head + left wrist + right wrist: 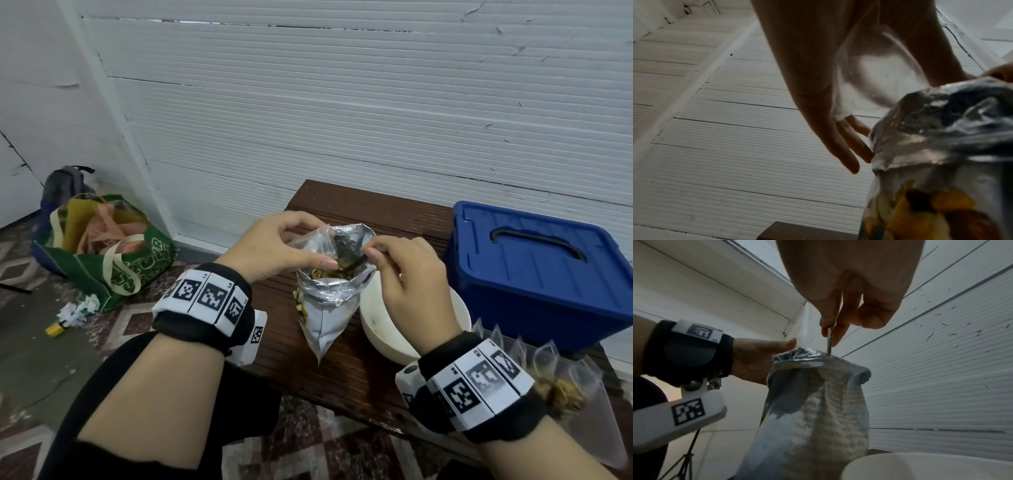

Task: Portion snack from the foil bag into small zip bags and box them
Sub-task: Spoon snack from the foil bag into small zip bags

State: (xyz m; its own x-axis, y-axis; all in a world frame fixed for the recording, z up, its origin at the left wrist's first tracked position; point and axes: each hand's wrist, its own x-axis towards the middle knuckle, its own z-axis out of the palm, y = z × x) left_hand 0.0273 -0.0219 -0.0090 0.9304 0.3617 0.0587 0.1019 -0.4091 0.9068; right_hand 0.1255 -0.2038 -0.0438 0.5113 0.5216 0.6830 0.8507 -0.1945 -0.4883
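The foil bag (329, 298) stood upright near the middle of the bench (349, 373), its top rolled open and mixed snack pieces showing inside. My left hand (274, 250) held a small clear zip bag (308, 240) just over the foil bag's mouth, thumb and fingers (846, 146) pinching its rim; I could see nothing in the zip bag. My right hand (407, 270) pinched a thin spoon handle (829, 340) between thumb and fingertips, the other fingers curled in, with the spoon's end down in the snack. I could not see the scoop end.

Just right of the foil bag sat a white bowl (376, 329), partly under my right wrist. Its visible part looked bare apart from a few specks. Beyond it, on the bench's right end, was the blue box (537, 274) with its lid on. At the near right edge lay several filled zip bags (561, 383), holding brown and yellow snack.

My reading was that the job was partway through: some portions were bagged, none visibly boxed, the box not yet opened, and snack remained in the foil bag. The bag in hand had yet to be filled and sealed.

On the floor to the left stood a green tote (113, 253) stuffed with material, a grey backpack (65, 185) behind it.
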